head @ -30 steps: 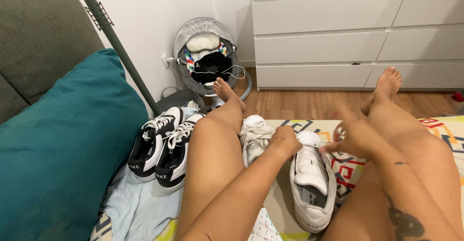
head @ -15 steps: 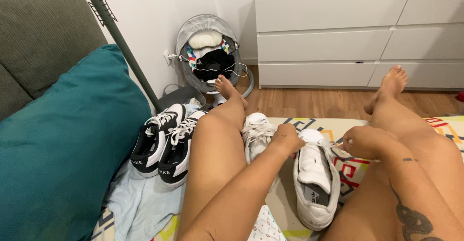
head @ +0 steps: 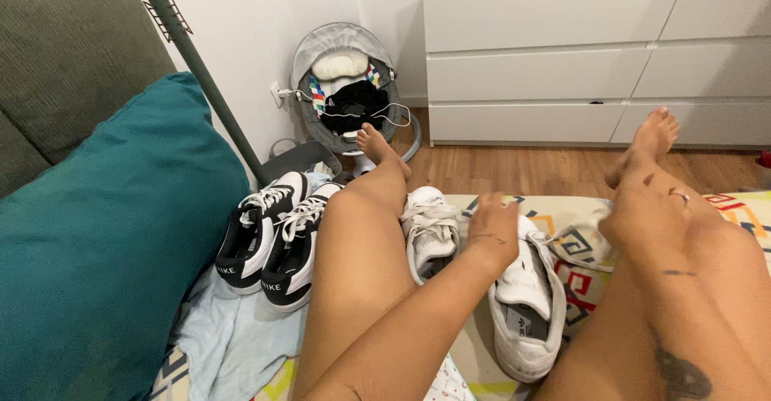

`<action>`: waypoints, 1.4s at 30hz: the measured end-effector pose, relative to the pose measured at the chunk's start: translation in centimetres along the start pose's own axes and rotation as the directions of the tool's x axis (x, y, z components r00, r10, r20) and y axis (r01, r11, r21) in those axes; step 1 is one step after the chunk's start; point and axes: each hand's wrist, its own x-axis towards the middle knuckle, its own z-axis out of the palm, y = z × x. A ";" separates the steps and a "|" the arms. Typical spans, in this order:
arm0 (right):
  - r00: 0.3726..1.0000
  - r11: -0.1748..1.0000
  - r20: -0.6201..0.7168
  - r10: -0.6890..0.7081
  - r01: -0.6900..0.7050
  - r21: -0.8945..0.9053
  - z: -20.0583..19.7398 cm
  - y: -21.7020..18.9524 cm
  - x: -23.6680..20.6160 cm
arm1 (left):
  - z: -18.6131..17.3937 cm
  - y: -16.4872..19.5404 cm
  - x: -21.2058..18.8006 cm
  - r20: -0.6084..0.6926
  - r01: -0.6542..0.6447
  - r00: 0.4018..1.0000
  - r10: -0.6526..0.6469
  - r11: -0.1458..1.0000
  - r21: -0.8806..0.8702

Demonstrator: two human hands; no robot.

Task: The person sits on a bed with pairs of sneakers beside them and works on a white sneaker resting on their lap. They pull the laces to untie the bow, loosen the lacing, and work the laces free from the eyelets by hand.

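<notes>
Two hands: left hand (head: pixel 491 228) grips white sneaker (head: pixel 526 304), right hand's (head: pixel 642 216) grip unclear.

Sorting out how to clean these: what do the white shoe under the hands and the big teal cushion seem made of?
White shoe: likely smooth leather or imitation, matte with a slight sheen, cloth laces. Teal cushion: woven fabric, matte, softly creased.

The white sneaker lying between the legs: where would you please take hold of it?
Probably the heel collar of the white sneaker, from above on the near side: it lies sole-down, heel toward the camera, opening up. The left hand already rests at its laces.
</notes>
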 end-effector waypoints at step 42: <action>0.648 0.848 0.551 0.525 -0.347 -0.400 6.6 -6.9 -4.6 | -9.6 6.3 5.3 -0.161 -0.002 0.896 -0.414 0.358 -0.934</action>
